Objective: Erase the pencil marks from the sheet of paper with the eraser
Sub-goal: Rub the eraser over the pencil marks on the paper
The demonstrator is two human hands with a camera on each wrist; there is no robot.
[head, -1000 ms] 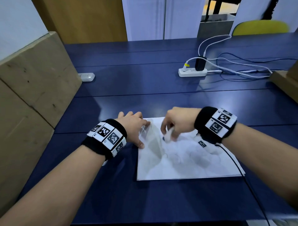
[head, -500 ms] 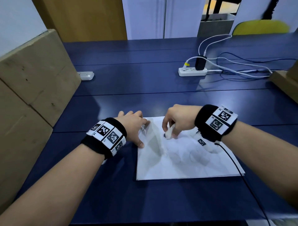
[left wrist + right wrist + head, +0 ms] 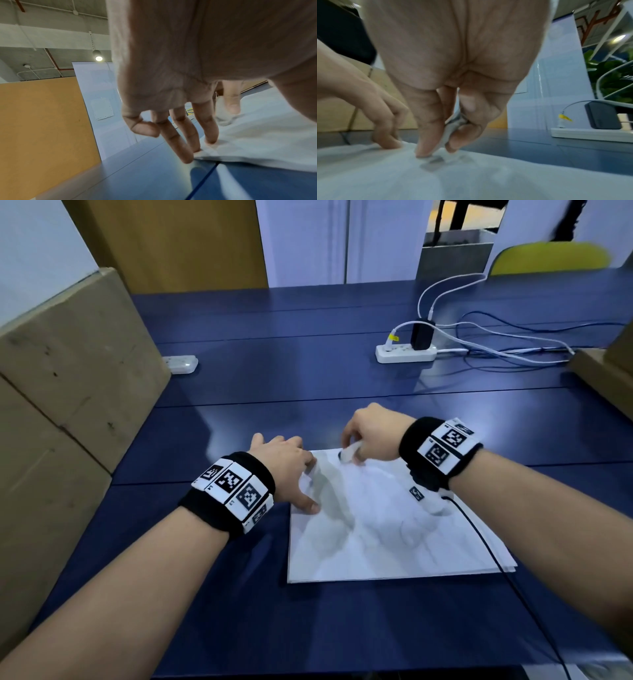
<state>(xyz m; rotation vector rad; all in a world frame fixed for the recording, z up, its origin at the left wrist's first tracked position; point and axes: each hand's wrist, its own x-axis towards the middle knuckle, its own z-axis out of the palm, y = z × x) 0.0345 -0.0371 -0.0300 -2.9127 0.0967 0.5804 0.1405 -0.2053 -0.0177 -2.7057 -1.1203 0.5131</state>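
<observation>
A white sheet of paper (image 3: pixel 394 535) lies on the blue table (image 3: pixel 308 378) in front of me. My right hand (image 3: pixel 352 451) pinches a small white eraser (image 3: pixel 350 453) between thumb and fingers and holds its tip down on the sheet near the far edge. The right wrist view shows the eraser (image 3: pixel 448 129) squeezed between fingertips above a blurred grey smudge (image 3: pixel 433 162) on the paper (image 3: pixel 471 180). At the sheet's far left corner my left hand (image 3: pixel 305 481) rests with straight fingers (image 3: pixel 211 129) pressing the paper (image 3: pixel 257 142) flat.
Cardboard boxes (image 3: pixel 68 392) stand along the left. A white power strip (image 3: pixel 406 353) with a black adapter and cables lies at the back right, a small white device (image 3: pixel 180 363) at the back left. Another box (image 3: pixel 606 371) sits far right. A black cable (image 3: pixel 496 570) trails from my right wrist.
My right hand has slid the eraser away from me, from inside the sheet up to its far edge. The left hand has kept its place on the corner.
</observation>
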